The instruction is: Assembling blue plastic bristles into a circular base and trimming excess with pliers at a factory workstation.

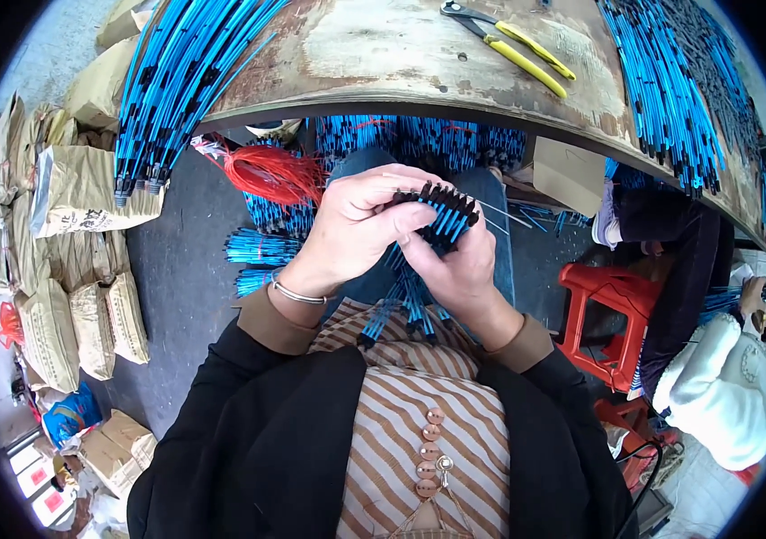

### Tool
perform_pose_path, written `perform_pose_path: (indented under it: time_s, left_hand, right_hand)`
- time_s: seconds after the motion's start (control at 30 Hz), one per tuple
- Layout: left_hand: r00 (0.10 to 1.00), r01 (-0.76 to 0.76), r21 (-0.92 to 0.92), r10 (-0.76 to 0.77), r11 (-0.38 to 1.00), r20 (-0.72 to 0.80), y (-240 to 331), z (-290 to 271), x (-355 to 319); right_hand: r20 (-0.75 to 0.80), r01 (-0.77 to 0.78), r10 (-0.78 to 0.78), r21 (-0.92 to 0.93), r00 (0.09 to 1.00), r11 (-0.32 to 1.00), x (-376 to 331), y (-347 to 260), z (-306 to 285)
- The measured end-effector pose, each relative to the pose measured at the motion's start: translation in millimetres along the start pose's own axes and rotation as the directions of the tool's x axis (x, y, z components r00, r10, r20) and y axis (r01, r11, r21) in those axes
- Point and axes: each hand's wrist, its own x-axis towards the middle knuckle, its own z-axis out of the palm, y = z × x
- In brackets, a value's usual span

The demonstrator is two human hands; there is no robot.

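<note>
Over my lap, my left hand (356, 225) and my right hand (460, 268) are closed around one bundle of thin blue rods with black end pieces (456, 221). The black ends fan out at the top between my two thumbs. Below my hands, the other ends of the bundle hang toward my striped top and spread apart. My left thumb presses across the near face of the black ends. My right hand grips the bundle from the right side, its fingertips partly hidden behind it. A thin pale strand or rod (507, 214) sticks out to the right of the bundle.
A worn wooden table (374, 54) stands ahead, with yellow-handled pincers (526, 61) and blue rod piles (670, 99) on it. Red ties (270, 173) hang below its edge. A red stool (607, 314) and a seated person (724, 377) are to the right; sacks (86, 332) stand left.
</note>
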Motion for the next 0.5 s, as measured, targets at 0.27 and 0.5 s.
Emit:
perform_pose_path:
  time_s: [0.27,0.5]
  left_hand:
    - [0.976,0.004,0.073,0.013,0.997,-0.219,-0.5,-1.1,7.3]
    - [0.911,-0.029,-0.062,0.001,0.998,-0.412,13.8,-6.4,6.5]
  right_hand:
    - [0.028,-0.132,0.13,0.067,0.991,0.989,10.8,4.7,5.2]
    - [0.05,-0.114,0.113,0.031,0.992,0.993,17.9,7.9,6.3]
